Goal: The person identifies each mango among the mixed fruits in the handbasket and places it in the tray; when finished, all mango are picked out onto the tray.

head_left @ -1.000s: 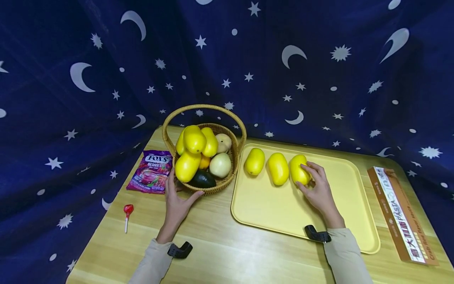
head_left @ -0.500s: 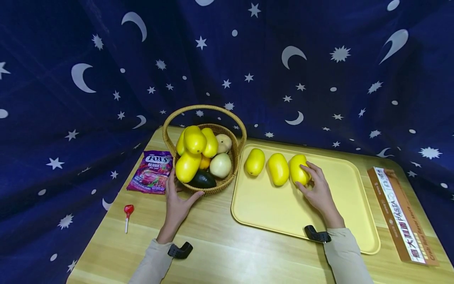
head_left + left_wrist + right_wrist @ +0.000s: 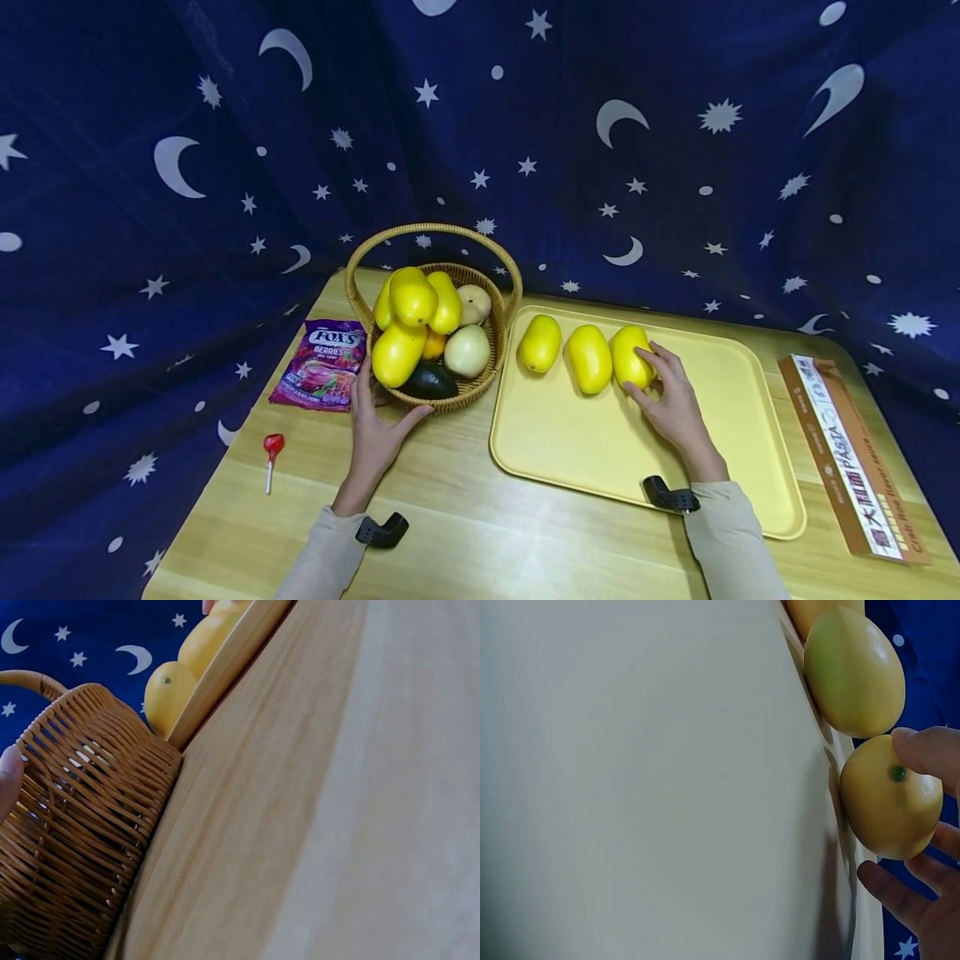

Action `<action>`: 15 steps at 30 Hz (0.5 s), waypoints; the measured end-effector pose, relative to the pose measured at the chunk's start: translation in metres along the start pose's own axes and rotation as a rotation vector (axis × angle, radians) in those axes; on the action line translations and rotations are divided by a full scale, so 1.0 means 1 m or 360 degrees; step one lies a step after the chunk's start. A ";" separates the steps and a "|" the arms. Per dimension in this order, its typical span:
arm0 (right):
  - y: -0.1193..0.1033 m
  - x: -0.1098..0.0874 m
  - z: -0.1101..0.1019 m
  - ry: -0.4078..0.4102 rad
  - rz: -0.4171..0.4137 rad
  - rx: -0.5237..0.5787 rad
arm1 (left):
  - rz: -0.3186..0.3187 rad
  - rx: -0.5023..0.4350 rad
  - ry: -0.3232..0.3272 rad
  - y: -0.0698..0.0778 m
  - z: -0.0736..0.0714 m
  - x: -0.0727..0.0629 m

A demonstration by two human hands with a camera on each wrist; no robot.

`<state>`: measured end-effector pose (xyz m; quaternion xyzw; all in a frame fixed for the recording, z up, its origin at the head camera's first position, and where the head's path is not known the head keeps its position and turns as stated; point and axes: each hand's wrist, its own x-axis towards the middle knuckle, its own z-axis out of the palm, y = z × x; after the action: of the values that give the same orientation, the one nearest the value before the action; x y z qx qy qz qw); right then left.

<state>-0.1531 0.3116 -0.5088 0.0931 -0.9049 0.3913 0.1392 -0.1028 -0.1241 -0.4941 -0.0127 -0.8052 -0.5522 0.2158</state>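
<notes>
My right hand (image 3: 671,408) holds the rightmost yellow mango (image 3: 632,357) between thumb and fingers, on the pale yellow tray (image 3: 585,442). In the right wrist view the thumb lies over that mango (image 3: 891,814), close by its stem mark. Left of it in a row are a middle mango (image 3: 589,360) and a left mango (image 3: 540,343). My left hand (image 3: 377,437) grips the front left of the wicker basket (image 3: 501,358), thumb at the front rim. Several yellow mangoes (image 3: 399,354), a dark avocado (image 3: 430,381) and pale round fruits (image 3: 467,351) fill the basket.
A purple candy bag (image 3: 318,367) lies left of the basket, close to the left hand's fingers. Nearer the table's left edge is a red lollipop (image 3: 273,450). A long pasta box (image 3: 851,458) lies right of the tray. A starry blue cloth (image 3: 525,108) hangs behind the table.
The rightmost mango has shifted slightly left in the right hand, closer to the middle mango. The left hand and basket keep their place.
</notes>
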 end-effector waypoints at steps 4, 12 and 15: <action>-0.001 0.000 0.000 0.0025 -0.0013 -0.0008 | 0.0009 -0.0014 0.0001 0.000 0.000 0.000; -0.003 0.000 0.001 0.0065 -0.0035 -0.0026 | 0.0021 -0.0007 0.0002 0.001 -0.001 0.001; -0.004 0.000 0.001 0.0083 -0.0043 -0.0074 | 0.0010 -0.0004 -0.0004 0.001 -0.001 0.001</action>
<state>-0.1516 0.3079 -0.5064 0.0919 -0.9085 0.3705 0.1702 -0.1032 -0.1250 -0.4926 -0.0162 -0.8047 -0.5525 0.2166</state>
